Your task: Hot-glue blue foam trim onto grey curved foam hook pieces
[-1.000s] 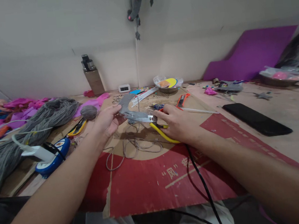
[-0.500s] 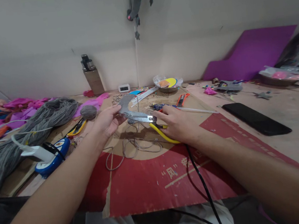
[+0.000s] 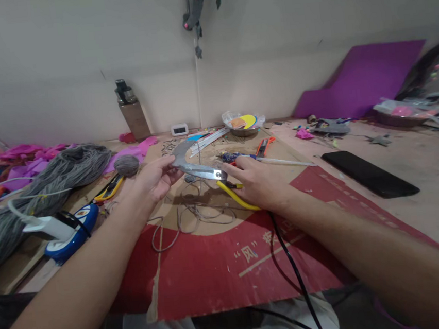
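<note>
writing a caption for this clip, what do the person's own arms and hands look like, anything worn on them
The left grip and right grip are bare human hands, without gloves; no watch or bracelet shows. The left forearm and right forearm have no sleeve in view. A black cable hangs below the right wrist; its upper end is hidden.

A black phone [image 3: 370,173] was lying flat on the right side of the table [image 3: 437,211], with a big purple sheet [image 3: 362,81] standing up way behind it. Little white gadget [image 3: 179,130] with a dark screen sat by the wall [image 3: 58,61], boxy brown bottle [image 3: 135,118] just left of it. Nearby bowl [image 3: 244,131] had crinkly plastic [image 3: 230,118] and something yellow [image 3: 248,121] in it.
</note>
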Action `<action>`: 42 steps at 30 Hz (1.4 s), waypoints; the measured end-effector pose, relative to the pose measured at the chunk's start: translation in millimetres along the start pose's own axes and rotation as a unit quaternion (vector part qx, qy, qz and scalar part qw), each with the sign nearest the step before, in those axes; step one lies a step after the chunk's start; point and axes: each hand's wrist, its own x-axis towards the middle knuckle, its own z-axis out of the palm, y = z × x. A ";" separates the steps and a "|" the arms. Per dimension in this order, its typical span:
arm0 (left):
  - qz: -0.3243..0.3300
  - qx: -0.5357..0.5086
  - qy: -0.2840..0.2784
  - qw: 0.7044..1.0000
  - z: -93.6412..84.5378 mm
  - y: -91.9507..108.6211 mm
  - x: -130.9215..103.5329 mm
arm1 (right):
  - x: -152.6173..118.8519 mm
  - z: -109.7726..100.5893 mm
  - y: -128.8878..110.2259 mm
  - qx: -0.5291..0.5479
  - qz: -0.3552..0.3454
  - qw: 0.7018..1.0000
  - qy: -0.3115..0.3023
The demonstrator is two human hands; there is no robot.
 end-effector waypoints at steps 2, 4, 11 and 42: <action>-0.001 -0.004 -0.001 1.000 -0.4 0.1 0.8 | -0.4 0.1 -0.9 0.000 0.004 1.000 0.001; 0.002 -0.005 0.000 1.000 -0.8 -0.2 1.5 | -0.9 0.3 -1.9 0.000 0.009 1.000 -0.001; 0.036 0.025 0.008 0.999 -1.7 -0.5 0.1 | 1.8 1.8 2.2 0.115 0.070 0.991 0.016; 0.084 0.060 -0.052 0.993 -10.3 0.0 6.8 | -1.8 4.2 5.2 0.038 0.016 0.999 -0.018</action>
